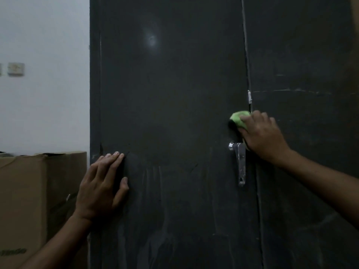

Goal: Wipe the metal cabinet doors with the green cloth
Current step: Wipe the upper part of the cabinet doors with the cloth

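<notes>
Right hand (261, 133) is pressing the bunched green cloth (239, 117) against the dark metal left door (171, 113), right at the seam where it meets the right door (303, 133), just above the silver handle (240, 162). Fingers are curled over the cloth, most of it hidden beneath the palm. Left hand (102, 186) lies flat, fingers straight and together, holding nothing, bracing the left door near its outer edge beside the cardboard box (25, 191).

Risk now, as I judge it: the cloth sits on the gap between the doors, and a downward stroke could snag it on the handle or jam a fold into the seam. Knuckles may also knock the lever. Pale streaks lower on the left door suggest smearing rather than lifting dirt, so a wadded cloth could simply spread it around.
</notes>
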### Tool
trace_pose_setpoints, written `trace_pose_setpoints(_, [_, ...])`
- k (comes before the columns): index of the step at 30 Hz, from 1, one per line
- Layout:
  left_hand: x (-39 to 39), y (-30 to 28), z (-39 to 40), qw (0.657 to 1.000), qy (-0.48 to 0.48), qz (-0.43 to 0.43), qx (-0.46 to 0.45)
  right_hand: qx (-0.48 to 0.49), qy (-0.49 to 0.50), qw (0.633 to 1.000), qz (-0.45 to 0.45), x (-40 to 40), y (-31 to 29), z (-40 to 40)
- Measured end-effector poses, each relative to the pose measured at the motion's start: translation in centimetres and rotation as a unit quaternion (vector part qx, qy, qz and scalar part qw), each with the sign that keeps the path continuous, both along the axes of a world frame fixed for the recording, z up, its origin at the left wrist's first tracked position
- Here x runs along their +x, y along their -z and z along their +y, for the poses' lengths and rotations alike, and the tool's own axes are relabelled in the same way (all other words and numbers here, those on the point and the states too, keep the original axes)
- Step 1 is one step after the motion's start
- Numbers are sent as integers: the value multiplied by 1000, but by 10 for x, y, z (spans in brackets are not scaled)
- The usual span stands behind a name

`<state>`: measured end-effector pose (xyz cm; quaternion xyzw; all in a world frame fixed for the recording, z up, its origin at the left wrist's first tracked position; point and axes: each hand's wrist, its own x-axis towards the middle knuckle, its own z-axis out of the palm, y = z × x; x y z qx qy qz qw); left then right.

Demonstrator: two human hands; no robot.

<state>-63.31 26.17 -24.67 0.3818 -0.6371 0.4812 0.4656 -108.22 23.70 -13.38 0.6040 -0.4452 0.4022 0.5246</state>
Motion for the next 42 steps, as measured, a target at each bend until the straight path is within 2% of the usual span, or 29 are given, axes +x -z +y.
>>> trace_pose_setpoints(3, [-1,0,2,1000,-7,-3,-4,15,-77,995,-60,10,-14,1])
trace_pose_setpoints(7, [-1,-1,1,1000,-5,-4,-13,102,-167,977,86,-12,8,12])
trace_pose_setpoints(9, [-3,-1,1,1000,-3,-2,-14,159,-158,968,110,-17,-16,20])
trace_pose_setpoints(12, [-2,0,1,1000,-5,-1,-9,278,-132,950,59,-5,-58,35])
trace_pose_setpoints(13, [-2,0,1,1000,-4,-1,-8,292,-126,947,48,2,-60,38])
trace_pose_setpoints(17, [-2,0,1,1000,-5,-2,-15,244,-148,958,7,24,-39,40])
trace_pose_setpoints(21, [-4,-1,1,1000,-12,0,-14,211,-64,975,31,40,-31,41])
trace_pose_setpoints(26, [-5,0,2,1000,-25,-2,-8,160,-115,980,39,62,-6,42])
trace_pose_setpoints(29, [-5,-1,3,999,-33,0,-1,146,-133,977,74,81,20,41])
trace_pose_setpoints(34, [-6,-2,5,999,-38,0,7,161,-160,956,187,95,97,41])
trace_pose_setpoints(38, [-8,-3,8,999,-38,-1,7,149,-155,966,148,75,147,40])
trace_pose_setpoints(42, [-6,-5,8,999,-39,-2,18,73,-228,970,51,73,160,53])
